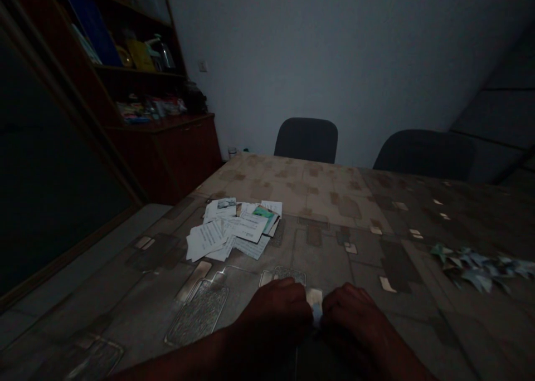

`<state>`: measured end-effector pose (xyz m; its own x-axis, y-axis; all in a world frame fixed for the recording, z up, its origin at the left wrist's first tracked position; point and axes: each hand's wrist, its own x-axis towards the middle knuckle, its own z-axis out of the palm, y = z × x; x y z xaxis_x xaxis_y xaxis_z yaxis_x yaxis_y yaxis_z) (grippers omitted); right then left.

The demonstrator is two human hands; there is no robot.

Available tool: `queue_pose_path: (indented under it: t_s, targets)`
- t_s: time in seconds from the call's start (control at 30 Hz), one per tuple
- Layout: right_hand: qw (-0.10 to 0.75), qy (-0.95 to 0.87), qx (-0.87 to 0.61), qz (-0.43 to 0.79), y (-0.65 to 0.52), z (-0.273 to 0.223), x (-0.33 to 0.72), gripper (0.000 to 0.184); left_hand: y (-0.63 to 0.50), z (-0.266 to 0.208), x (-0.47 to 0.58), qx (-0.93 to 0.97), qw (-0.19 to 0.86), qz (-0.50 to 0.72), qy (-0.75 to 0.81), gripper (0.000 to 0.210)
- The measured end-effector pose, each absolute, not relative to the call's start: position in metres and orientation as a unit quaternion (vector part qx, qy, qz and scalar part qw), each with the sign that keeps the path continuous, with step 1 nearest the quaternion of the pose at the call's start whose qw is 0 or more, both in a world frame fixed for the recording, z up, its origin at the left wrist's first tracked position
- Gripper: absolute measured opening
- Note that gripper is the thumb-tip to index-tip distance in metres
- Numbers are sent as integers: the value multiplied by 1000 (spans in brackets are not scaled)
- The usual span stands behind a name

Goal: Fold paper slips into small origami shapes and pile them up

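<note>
My left hand (278, 308) and my right hand (351, 317) are close together over the near part of the table, fingers closed. Between them shows a small pale piece of paper (316, 314), pinched from both sides; most of it is hidden by my fingers. Beyond my left hand lies a loose spread of printed paper sheets (228, 230), one with a green picture. Far to the right sits a heap of small folded paper pieces (480, 267), whitish and greenish. The room is dim, so fine detail is lost.
A patterned tablecloth (301, 189) covers the long table. Two dark chairs, one at the middle (306, 138) and another at the right (424, 152), stand at the far side against a pale wall. A wooden cabinet (179, 158) with crowded shelves is at the left.
</note>
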<state>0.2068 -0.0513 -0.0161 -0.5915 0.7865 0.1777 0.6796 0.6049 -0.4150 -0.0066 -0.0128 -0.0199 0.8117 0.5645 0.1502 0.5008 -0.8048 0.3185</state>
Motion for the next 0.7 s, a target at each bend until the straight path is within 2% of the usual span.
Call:
queue_pose_path:
  t_s: [0.3,0.43,0.7]
  targets:
    - [169,-871,-426,175,-53,-18,205,11,-18,-5,-1,927,185,103,310,10]
    - [165,-872,-424,181,-55,-13,206,10,-19,-2,4,923,177,81,332,10]
    - [180,-860,-437,194,-54,-12,205,13,-24,-16,3,912,165,116,356,9]
